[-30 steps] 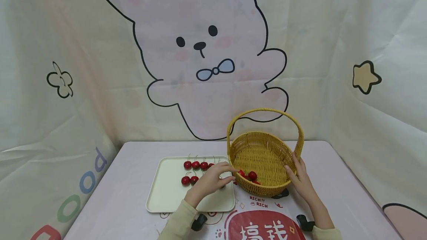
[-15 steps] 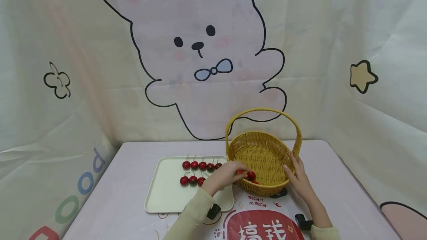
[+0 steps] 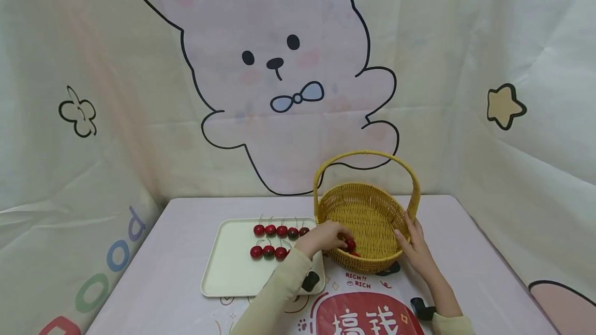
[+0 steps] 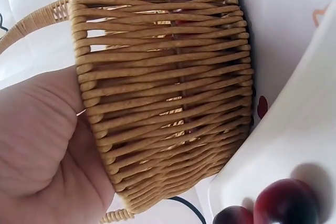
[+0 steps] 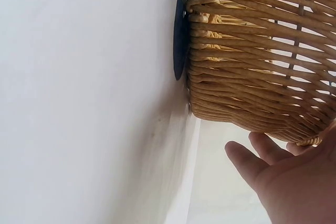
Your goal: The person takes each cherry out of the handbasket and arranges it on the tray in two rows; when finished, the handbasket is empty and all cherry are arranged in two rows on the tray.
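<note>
A yellow wicker basket (image 3: 372, 221) with a tall hoop handle stands on the table, a few red cherries (image 3: 351, 245) low at its near left side. My left hand (image 3: 321, 237) reaches over the basket's left rim, its bent fingertips right at those cherries; whether they pinch one I cannot tell. In the left wrist view, the wicker wall (image 4: 168, 87) hides these fingers. My right hand (image 3: 419, 252) holds the basket's right rim, thumb inside and fingers along the outside. A cream tray (image 3: 228, 273) left of the basket bears two rows of stemmed cherries (image 3: 268, 252).
Under the tray and basket lies a white cloth with a red printed patch (image 3: 368, 314) at the front. A fabric backdrop with a large printed rabbit (image 3: 288, 128) rises behind the table. Fabric walls stand at both sides.
My left hand has moved right, from the basket's left rim to inside it, and its fingers have bent down over the cherries. The right hand keeps its place on the rim.
</note>
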Action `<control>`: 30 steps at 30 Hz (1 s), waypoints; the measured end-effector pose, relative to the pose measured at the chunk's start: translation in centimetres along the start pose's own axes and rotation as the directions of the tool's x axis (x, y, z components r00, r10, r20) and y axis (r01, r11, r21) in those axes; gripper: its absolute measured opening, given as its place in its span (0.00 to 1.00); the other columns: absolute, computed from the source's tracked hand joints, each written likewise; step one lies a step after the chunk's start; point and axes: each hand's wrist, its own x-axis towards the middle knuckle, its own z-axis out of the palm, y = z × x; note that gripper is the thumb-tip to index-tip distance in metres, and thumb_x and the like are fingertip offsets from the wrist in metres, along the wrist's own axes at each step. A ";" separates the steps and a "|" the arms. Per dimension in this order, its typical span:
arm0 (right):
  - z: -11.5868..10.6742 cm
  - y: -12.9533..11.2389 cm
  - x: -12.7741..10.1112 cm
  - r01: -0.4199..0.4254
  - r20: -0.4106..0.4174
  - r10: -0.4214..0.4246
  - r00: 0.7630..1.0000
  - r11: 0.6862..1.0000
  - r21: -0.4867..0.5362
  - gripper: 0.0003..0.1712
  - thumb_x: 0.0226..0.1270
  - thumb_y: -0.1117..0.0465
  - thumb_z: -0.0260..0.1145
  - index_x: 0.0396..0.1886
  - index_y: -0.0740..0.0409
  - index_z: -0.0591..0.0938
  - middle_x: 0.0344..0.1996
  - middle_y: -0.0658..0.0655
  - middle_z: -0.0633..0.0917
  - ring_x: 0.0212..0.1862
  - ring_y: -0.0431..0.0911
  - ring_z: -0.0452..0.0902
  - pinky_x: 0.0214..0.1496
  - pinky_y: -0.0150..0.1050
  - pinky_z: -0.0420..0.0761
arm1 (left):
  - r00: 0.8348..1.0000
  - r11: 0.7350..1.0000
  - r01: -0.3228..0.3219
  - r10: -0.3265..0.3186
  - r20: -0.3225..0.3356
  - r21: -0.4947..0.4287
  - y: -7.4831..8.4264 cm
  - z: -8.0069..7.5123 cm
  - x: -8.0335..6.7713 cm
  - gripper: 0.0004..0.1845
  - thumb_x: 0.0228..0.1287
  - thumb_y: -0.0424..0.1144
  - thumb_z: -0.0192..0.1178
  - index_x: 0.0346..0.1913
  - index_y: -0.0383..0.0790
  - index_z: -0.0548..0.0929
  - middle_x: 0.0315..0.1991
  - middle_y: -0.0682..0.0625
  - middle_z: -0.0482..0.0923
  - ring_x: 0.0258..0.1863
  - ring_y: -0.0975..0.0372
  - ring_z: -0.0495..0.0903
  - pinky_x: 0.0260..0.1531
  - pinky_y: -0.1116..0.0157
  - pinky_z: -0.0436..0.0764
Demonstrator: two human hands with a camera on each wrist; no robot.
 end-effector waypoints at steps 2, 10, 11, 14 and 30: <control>0.0 0.0 0.1 -0.003 -0.001 0.003 1.000 1.000 0.000 0.38 0.73 0.55 0.49 0.74 0.53 0.41 0.70 0.71 0.42 0.65 0.73 0.48 0.57 0.72 0.57 | 1.000 1.000 0.022 -0.022 0.002 0.009 0.0 0.0 0.2 0.13 0.59 0.36 0.62 0.49 0.44 0.83 0.44 0.55 0.83 0.43 0.68 0.79 0.41 0.75 0.76; 0.0 0.0 0.1 0.003 -0.003 -0.003 1.000 1.000 -0.008 0.38 0.73 0.55 0.49 0.74 0.53 0.42 0.70 0.71 0.42 0.65 0.73 0.49 0.57 0.71 0.58 | 0.999 0.999 0.036 -0.036 0.005 -0.013 0.1 0.5 1.1 0.14 0.58 0.35 0.63 0.48 0.44 0.84 0.42 0.54 0.83 0.38 0.70 0.80 0.37 0.76 0.76; 0.0 0.0 0.1 0.003 -0.002 -0.003 1.000 1.000 -0.008 0.38 0.73 0.55 0.50 0.74 0.53 0.42 0.70 0.71 0.43 0.65 0.72 0.50 0.57 0.71 0.58 | 0.999 0.999 0.039 -0.039 0.006 -0.010 0.1 0.6 1.2 0.14 0.57 0.35 0.64 0.48 0.44 0.84 0.41 0.54 0.83 0.37 0.71 0.80 0.36 0.77 0.76; 0.0 -0.1 0.0 0.010 -0.002 -0.010 1.000 1.000 -0.006 0.38 0.72 0.57 0.50 0.74 0.54 0.42 0.70 0.71 0.43 0.65 0.72 0.50 0.57 0.71 0.59 | 0.999 0.999 0.052 -0.052 0.016 -0.007 0.2 0.7 1.4 0.14 0.55 0.35 0.66 0.46 0.45 0.85 0.39 0.55 0.84 0.35 0.72 0.79 0.34 0.77 0.76; 0.0 -0.1 0.0 -0.001 -0.004 0.001 1.000 1.000 -0.008 0.38 0.73 0.56 0.50 0.74 0.53 0.41 0.69 0.72 0.43 0.65 0.73 0.50 0.57 0.72 0.57 | 0.994 0.994 0.105 -0.104 0.042 -0.019 0.0 1.2 2.9 0.15 0.49 0.36 0.70 0.42 0.47 0.85 0.34 0.58 0.82 0.32 0.73 0.77 0.33 0.77 0.75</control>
